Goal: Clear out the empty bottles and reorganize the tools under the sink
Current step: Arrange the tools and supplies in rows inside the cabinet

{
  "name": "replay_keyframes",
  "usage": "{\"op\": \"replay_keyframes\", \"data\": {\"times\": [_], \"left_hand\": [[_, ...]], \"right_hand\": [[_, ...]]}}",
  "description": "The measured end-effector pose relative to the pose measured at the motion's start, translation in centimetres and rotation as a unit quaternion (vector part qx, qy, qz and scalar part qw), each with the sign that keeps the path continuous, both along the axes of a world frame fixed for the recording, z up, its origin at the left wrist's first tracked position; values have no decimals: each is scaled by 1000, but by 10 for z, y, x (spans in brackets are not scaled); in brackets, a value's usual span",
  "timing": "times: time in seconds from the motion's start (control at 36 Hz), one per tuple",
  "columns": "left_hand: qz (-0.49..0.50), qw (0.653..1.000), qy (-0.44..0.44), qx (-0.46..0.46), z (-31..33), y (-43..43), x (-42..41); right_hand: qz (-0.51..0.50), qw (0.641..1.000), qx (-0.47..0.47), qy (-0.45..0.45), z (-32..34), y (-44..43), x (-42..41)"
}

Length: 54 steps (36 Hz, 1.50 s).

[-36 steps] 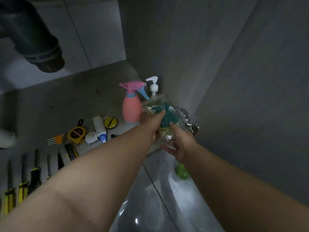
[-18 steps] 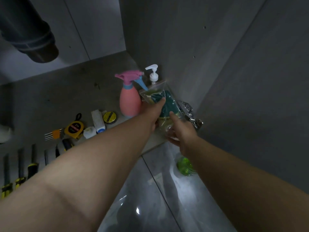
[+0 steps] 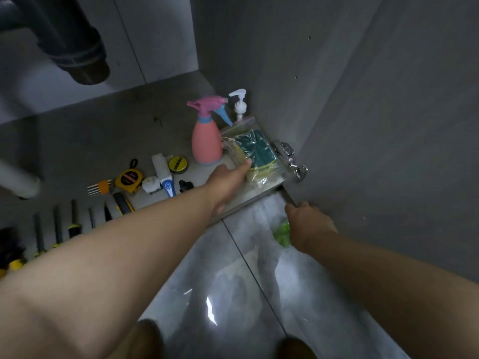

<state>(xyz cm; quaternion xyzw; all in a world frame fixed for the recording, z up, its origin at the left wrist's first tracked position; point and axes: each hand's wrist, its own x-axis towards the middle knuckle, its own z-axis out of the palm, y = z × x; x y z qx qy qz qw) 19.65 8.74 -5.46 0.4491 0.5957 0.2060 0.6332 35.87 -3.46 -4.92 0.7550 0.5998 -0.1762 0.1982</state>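
A clear bag of green and yellow sponges (image 3: 259,149) lies in the right front corner of the cabinet floor (image 3: 90,141). My left hand (image 3: 225,182) grips its lower left edge. Behind the bag a pink spray bottle (image 3: 206,141) and a white pump bottle (image 3: 239,104) stand upright. My right hand (image 3: 308,224) is low over the tiled floor, fingers curled down on a green item (image 3: 282,233) that it mostly hides. Left of my arm lie a yellow tape measure (image 3: 128,178), hex keys (image 3: 99,187) and a row of screwdrivers (image 3: 57,226).
A dark drain pipe (image 3: 77,53) hangs at the upper left and a white pipe (image 3: 18,182) enters at the left edge. The open cabinet door (image 3: 388,151) stands close on the right, with its metal hinge (image 3: 290,159) beside the bag. A tape roll (image 3: 177,164) and a white tube (image 3: 163,174) lie near the tape measure.
My right hand has let go of the sponge bag and dropped to the green item on the floor. The bag now rests in the cabinet corner under my left hand.
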Motion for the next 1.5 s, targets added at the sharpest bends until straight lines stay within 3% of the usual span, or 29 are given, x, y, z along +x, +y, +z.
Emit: {"op": "replay_keyframes", "data": {"times": [0.14, 0.31, 0.44, 0.56, 0.69, 0.81, 0.94, 1.06, 1.22, 1.5], "left_hand": [[-77, 994, 47, 59, 11, -31, -23], [-212, 975, 39, 63, 20, -67, -35], [-253, 960, 83, 90, 10, -86, -39], [-302, 946, 45, 110, 5, -97, -46], [-243, 955, 12, 172, 4, -96, -46], [-164, 959, 42, 226, 4, -82, -53], [-51, 964, 68, 251, 1, -58, -58], [-4, 952, 132, 278, -4, -34, -57], [25, 957, 150, 246, -16, -12, -49], [33, 960, 140, 238, -26, -2, -47]], "right_hand": [[-9, 999, 29, 10, 6, -4, 2], [-8, 999, 37, 33, 18, -18, 5], [-43, 995, 41, 84, 52, -15, 5], [-92, 978, 58, 176, 86, -4, -6], [-155, 919, 95, 350, 115, 14, -30], [-152, 889, 139, 408, 116, 31, -45], [-199, 827, 235, 469, 97, 48, -57], [-183, 859, 313, 363, 78, 56, -52], [-131, 918, 276, 255, 58, 51, -49], [-87, 948, 215, 217, 34, 45, -50]]}}
